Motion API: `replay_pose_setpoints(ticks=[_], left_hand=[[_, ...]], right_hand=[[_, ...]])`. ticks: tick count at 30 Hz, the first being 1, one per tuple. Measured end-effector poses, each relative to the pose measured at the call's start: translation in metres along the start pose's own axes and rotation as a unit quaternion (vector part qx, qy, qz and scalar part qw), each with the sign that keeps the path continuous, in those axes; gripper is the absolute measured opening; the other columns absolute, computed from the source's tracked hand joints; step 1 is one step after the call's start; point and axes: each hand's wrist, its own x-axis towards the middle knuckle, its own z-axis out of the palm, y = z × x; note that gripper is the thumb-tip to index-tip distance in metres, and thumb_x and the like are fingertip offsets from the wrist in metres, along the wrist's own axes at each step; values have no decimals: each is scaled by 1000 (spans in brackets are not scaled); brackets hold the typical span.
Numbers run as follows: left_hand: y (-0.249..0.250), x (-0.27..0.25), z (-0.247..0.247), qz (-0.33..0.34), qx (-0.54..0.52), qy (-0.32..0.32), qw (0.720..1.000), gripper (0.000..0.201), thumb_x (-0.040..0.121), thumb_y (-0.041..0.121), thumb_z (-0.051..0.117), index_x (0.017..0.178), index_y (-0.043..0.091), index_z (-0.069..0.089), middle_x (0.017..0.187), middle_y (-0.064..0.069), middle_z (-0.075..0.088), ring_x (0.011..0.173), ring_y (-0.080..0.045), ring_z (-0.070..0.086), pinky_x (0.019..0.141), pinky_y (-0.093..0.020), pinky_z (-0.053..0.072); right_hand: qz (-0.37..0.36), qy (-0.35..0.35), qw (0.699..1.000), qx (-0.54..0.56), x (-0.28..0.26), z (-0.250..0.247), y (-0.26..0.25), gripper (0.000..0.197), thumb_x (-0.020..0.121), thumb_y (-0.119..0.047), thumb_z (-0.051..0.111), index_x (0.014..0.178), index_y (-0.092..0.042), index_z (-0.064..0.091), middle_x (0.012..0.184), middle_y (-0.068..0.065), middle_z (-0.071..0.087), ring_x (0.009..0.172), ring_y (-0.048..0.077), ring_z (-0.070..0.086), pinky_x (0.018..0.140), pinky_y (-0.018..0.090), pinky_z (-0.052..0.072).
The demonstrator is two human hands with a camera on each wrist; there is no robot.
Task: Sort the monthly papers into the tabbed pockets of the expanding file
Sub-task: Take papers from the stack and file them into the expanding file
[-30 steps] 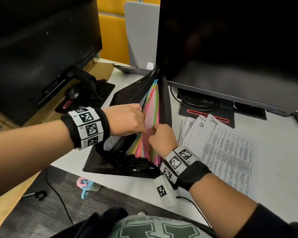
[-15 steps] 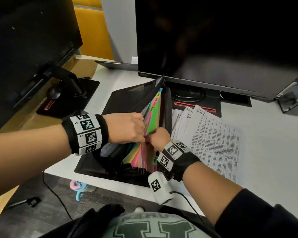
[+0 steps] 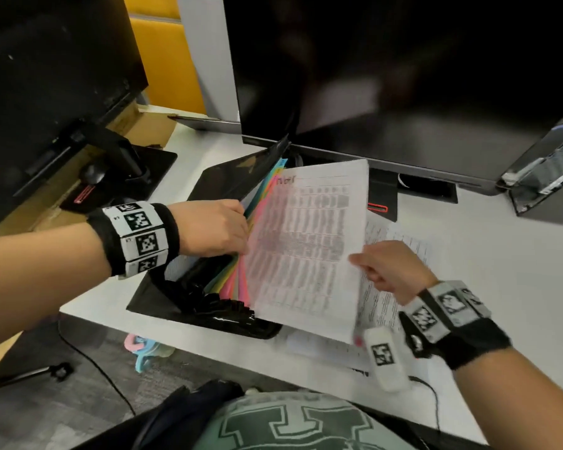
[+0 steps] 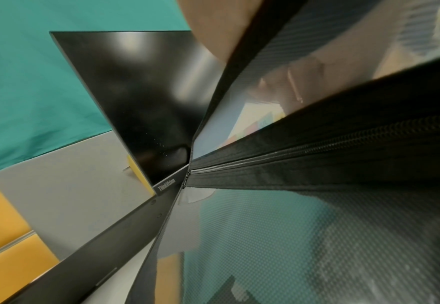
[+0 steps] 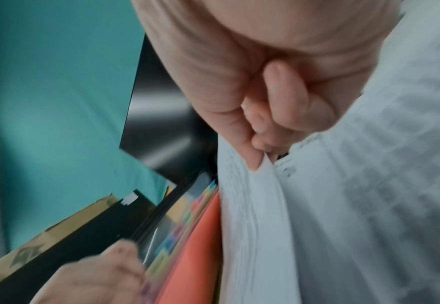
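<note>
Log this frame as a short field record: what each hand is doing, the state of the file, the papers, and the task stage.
left hand: the left hand holds the coloured dividers apart
right hand: the right hand pinches the edge of a printed sheet
file: the black expanding file lies open on the white desk
sheet position: lifted over the dividers, not yet in a pocket
other papers: more printed papers lie on the desk under the right hand
legibility: text too blurred to read
stage: filing one sheet
</note>
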Motion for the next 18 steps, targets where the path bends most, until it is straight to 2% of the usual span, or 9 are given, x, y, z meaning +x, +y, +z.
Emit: replay_pose_setpoints(ticks=[4, 7, 9, 10, 12, 13, 15, 16, 18], left_hand=[[1, 2, -2, 3, 2, -22, 1000, 27, 88, 24, 44, 90, 19, 72, 85, 7, 70, 84, -17, 65, 86, -30, 37], [1, 4, -6, 3, -2, -19, 1000, 28, 87, 25, 45, 90, 18, 72, 83, 6, 70, 82, -18, 66, 86, -31, 37], [1, 4, -9, -2, -1, -19, 1000, 29, 87, 26, 45, 89, 17, 72, 83, 5, 70, 82, -18, 66, 85, -32, 37], [2, 4, -10, -5, 1, -17, 1000, 29, 87, 26, 45, 88, 17, 73, 82, 5, 70, 82, -18, 67, 85, -31, 37], [3, 3, -14, -12, 3, -19, 1000, 29, 87, 26, 46, 88, 17, 73, 82, 5, 71, 82, -18, 67, 85, -30, 36], [4, 3, -16, -16, 1, -20, 1000, 29, 87, 26, 45, 88, 18, 73, 82, 5, 71, 82, -18, 67, 86, -30, 35], [5, 2, -18, -27, -1, -22, 999, 30, 89, 27, 44, 87, 18, 72, 82, 4, 70, 82, -18, 66, 86, -30, 35], [6, 3, -19, -31, -1, -24, 999, 31, 90, 27, 43, 86, 18, 72, 81, 4, 70, 82, -18, 66, 87, -30, 35], [7, 4, -19, -38, 2, -32, 999, 31, 91, 28, 43, 86, 18, 72, 81, 5, 70, 84, -18, 65, 88, -30, 34]], right_hand=[[53, 33, 998, 5, -9, -57, 49, 36, 88, -4, 59, 59, -12, 39, 48, 3, 35, 33, 8, 26, 30, 15, 21], [121, 53, 991, -17, -7, -76, 81, 32, 89, -2, 57, 62, -10, 41, 47, 5, 36, 31, 9, 27, 31, 13, 19], [136, 62, 986, -68, -2, -77, 91, 20, 89, -4, 58, 70, -3, 51, 52, 8, 45, 38, 13, 39, 38, 17, 28], [125, 76, 981, -128, 1, -75, 90, 13, 89, -10, 60, 83, 2, 57, 64, 12, 54, 52, 19, 50, 48, 22, 36], [57, 124, 954, -265, 3, -69, 79, 39, 86, -22, 64, 115, 1, 53, 98, 18, 60, 89, 30, 59, 71, 30, 42], [3, 154, 948, -278, -1, -60, 63, 44, 85, -24, 65, 121, -4, 49, 101, 16, 58, 96, 30, 57, 74, 31, 40], [-130, 145, 960, -203, -8, -32, 30, 28, 85, -22, 65, 111, -15, 56, 91, 3, 56, 86, 24, 56, 71, 28, 37], [-192, 101, 964, -152, -8, -13, 14, 18, 86, -20, 64, 103, -18, 61, 88, -5, 56, 81, 18, 55, 70, 27, 38], [-241, -24, 968, -62, -9, 28, -14, 18, 87, -15, 63, 104, -17, 67, 96, -18, 58, 80, 11, 57, 69, 25, 45]])
